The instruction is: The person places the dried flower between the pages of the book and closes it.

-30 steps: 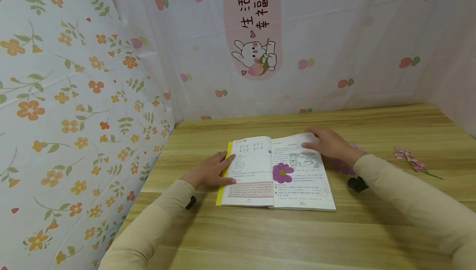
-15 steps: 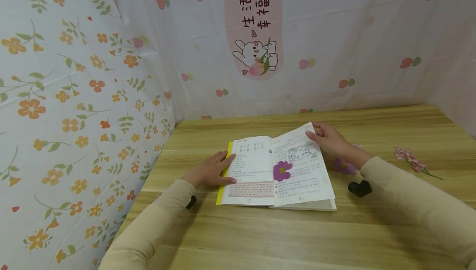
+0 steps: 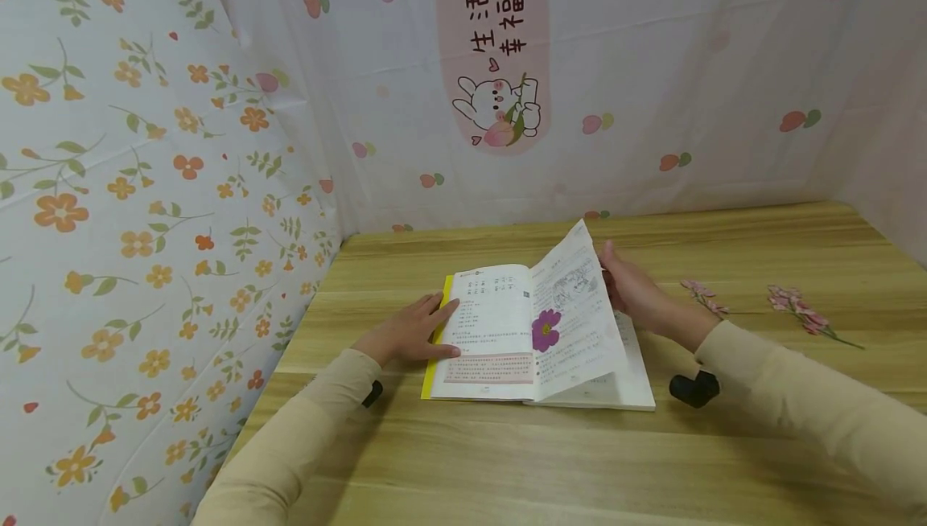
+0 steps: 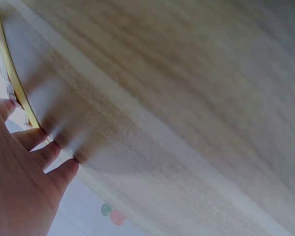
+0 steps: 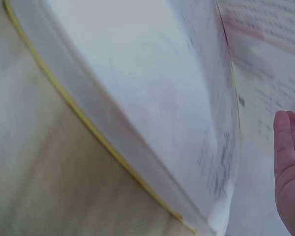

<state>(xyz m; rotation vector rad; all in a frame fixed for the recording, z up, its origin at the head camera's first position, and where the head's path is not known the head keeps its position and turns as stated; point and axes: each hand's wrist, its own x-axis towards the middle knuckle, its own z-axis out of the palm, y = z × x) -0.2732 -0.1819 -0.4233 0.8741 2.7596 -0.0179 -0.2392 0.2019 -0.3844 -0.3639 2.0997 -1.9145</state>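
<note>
An open book (image 3: 488, 333) with a yellow cover edge lies on the wooden table. My left hand (image 3: 409, 329) rests on its left margin, thumb and finger on the page; in the left wrist view that hand's fingertips (image 4: 64, 169) touch down by the cover edge. A right-hand page (image 3: 579, 325) stands raised and tilted toward the spine. Behind its outer edge is my right hand (image 3: 644, 289), its fingers partly hidden; the right wrist view shows straight fingers (image 5: 285, 140) beside the page. A purple flower (image 3: 546, 330) lies against the raised page near the spine.
Two sprigs of small pink flowers lie right of the book, one sprig (image 3: 702, 297) near the right wrist and another sprig (image 3: 800, 313) farther out. Patterned cloth (image 3: 623, 92) hangs behind the wooden table (image 3: 471, 462), and floral cloth (image 3: 145, 228) at the left.
My right hand has lifted the right page's outer edge and swung it up and leftward. The purple flower tilts with the page. The left hand has stayed in place.
</note>
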